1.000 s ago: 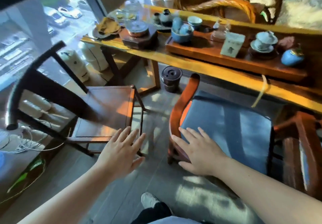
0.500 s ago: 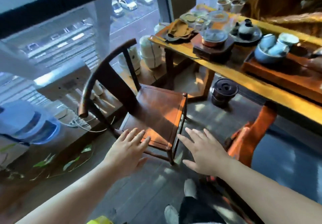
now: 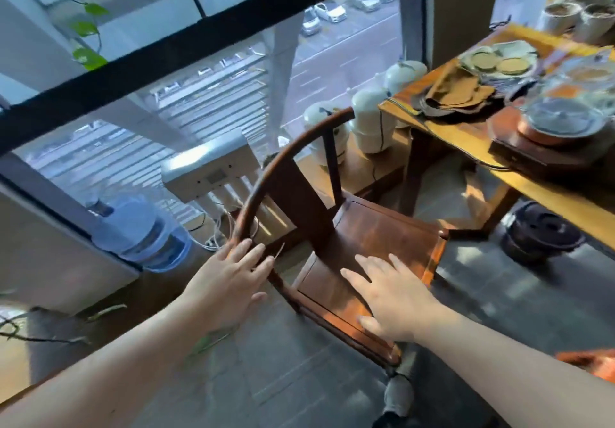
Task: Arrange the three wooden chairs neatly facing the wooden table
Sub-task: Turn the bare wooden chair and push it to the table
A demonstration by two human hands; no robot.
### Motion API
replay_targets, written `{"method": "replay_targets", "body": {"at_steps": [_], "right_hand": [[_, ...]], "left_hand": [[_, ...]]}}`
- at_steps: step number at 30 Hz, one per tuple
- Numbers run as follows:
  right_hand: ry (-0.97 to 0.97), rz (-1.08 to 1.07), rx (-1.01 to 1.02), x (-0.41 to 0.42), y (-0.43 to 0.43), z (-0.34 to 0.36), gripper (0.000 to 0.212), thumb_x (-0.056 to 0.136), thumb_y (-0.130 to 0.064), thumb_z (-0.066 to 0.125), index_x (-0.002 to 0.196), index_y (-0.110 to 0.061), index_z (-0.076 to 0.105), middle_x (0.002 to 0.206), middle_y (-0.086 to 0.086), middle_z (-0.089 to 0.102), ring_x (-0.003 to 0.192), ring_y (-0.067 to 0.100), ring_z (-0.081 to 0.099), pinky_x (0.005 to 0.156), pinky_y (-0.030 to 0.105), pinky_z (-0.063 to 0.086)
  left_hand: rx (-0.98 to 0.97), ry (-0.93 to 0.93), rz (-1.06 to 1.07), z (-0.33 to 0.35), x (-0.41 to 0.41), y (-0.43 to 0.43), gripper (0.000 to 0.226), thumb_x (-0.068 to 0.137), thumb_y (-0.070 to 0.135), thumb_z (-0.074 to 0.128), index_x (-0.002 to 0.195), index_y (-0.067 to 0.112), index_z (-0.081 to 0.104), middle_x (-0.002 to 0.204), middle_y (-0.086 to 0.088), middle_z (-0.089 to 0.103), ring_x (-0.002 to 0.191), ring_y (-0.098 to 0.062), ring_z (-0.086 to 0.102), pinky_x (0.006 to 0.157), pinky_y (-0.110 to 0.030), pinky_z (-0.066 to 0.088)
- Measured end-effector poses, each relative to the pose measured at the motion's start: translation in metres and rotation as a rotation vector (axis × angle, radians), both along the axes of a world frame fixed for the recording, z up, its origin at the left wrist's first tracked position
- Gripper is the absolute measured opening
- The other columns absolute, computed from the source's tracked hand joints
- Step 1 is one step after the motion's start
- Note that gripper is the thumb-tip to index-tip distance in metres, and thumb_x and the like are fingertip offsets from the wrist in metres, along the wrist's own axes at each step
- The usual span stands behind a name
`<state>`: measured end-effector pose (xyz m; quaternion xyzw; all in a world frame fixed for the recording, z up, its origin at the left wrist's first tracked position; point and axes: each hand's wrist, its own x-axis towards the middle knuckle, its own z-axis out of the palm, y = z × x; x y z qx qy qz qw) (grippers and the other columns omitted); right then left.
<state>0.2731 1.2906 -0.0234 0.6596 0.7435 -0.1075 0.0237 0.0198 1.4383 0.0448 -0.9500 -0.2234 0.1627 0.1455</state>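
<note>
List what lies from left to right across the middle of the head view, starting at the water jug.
Clear blue water jug → open left hand at the curved back rail → dark wooden round-backed chair → open right hand over its seat → black lidded pot on the floor under the yellow wooden table.

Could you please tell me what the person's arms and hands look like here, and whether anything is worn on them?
Both forearms are bare as far as the frame shows, with no sleeves in view. The left hand and right hand carry no gloves, and no rings, watch or bracelet can be seen.
</note>
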Motion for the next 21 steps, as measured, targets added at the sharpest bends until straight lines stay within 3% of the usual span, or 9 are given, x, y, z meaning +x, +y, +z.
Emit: {"method": "replay_targets", "body": {"at_steps": [3,7,11,15,17,21], "right_hand": [[0.000,0.055,0.011,-0.011,0.035,0.004,0.077,0.091,-0.056,0.048,0.152,-0.022,0.016,0.158,0.017,0.022,0.142,0.032,0.024,0.116,0.053,0.017],[0.010,0.081,0.023,-0.032,0.072,0.010,0.072,0.092,-0.055,0.047,0.149,-0.020,0.021,0.154,0.017,0.029,0.136,0.033,0.032,0.112,0.051,0.025],[0.068,0.027,0.022,-0.062,0.122,0.019,0.062,0.090,-0.055,0.051,0.138,-0.019,0.035,0.132,0.011,0.049,0.113,0.032,0.052,0.089,0.045,0.041],[0.173,-0.131,0.014,-0.096,0.166,0.019,0.051,0.090,-0.058,0.049,0.120,-0.016,0.045,0.111,0.007,0.059,0.096,0.032,0.061,0.065,0.038,0.038],[0.196,-0.213,0.005,-0.112,0.189,0.016,0.050,0.089,-0.058,0.050,0.114,-0.015,0.048,0.107,0.007,0.061,0.095,0.032,0.062,0.063,0.037,0.036],[0.238,-0.383,-0.076,-0.135,0.236,0.011,0.054,0.088,-0.063,0.049,0.115,-0.016,0.049,0.110,0.007,0.062,0.100,0.031,0.062,0.069,0.038,0.043]], "left_hand": [[0.008,0.028,0.035,0.016,-0.008,0.042,0.063,0.080,0.048,0.068,0.130,0.011,0.057,0.132,-0.019,0.058,0.122,-0.040,0.052,0.099,-0.053,0.045],[0.016,0.057,-0.059,0.030,-0.010,0.091,0.059,0.074,0.042,0.076,0.122,0.010,0.061,0.121,-0.018,0.064,0.112,-0.039,0.057,0.093,-0.048,0.049],[-0.006,0.098,-0.212,0.028,-0.003,0.147,0.057,0.073,0.034,0.076,0.122,0.010,0.059,0.121,-0.016,0.064,0.113,-0.037,0.056,0.094,-0.047,0.048],[-0.007,0.153,-0.400,0.013,0.012,0.205,0.046,0.079,0.024,0.045,0.122,0.012,0.058,0.126,-0.014,0.060,0.119,-0.035,0.052,0.097,-0.046,0.044],[-0.015,0.188,-0.512,0.003,0.024,0.235,0.048,0.079,0.019,0.035,0.121,0.012,0.058,0.127,-0.013,0.059,0.119,-0.034,0.051,0.100,-0.045,0.041],[-0.065,0.163,-0.714,-0.025,0.037,0.280,0.037,0.086,0.011,0.042,0.119,0.011,0.058,0.128,-0.018,0.057,0.124,-0.037,0.047,0.103,-0.054,0.038]]}}
